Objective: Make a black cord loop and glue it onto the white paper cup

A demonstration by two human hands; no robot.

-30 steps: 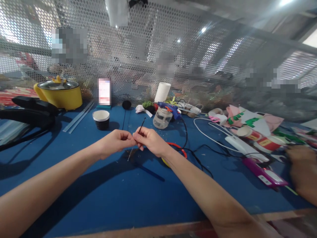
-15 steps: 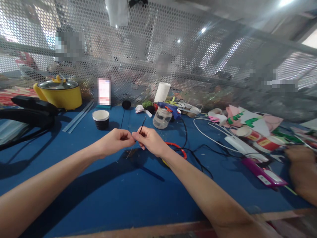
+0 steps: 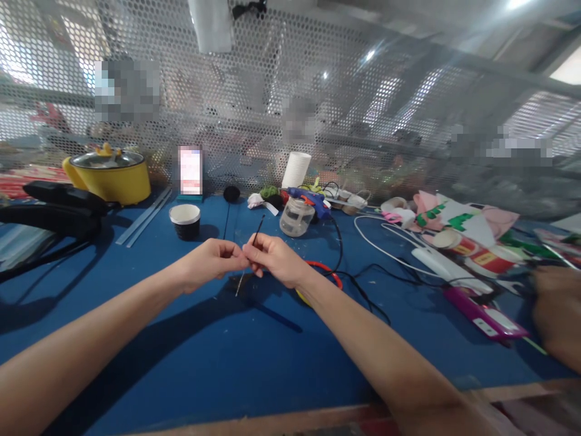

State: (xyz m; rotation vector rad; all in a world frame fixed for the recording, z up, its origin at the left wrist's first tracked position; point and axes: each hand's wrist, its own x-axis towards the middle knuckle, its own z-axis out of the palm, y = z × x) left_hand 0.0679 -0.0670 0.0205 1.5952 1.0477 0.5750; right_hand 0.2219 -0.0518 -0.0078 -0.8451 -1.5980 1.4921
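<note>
My left hand (image 3: 213, 260) and my right hand (image 3: 275, 257) meet over the middle of the blue table, fingertips touching. Between the right thumb and fingers is a thin wire (image 3: 258, 230), its upper part dark and its pale lower end slanting down below the hands. The left thumb and forefinger are pinched close against it; whatever they grip is hidden. Behind them lies a small black ball (image 3: 231, 194), perhaps of yarn, with a thin dark line running from it toward me. A black cup with a white rim (image 3: 186, 221) stands beyond my left hand.
A clear jar (image 3: 296, 218) and a blue glue gun (image 3: 313, 200) lie behind my right hand. Scissors with red and yellow handles (image 3: 324, 266) and cables are under my right forearm. A yellow pot (image 3: 113, 181) stands left; a purple power strip (image 3: 481, 315) and another person's hand are right.
The wire has tilted slightly, its dark tip shifting a little left and its pale lower end right. Both hands stay pinched together in nearly the same place.
</note>
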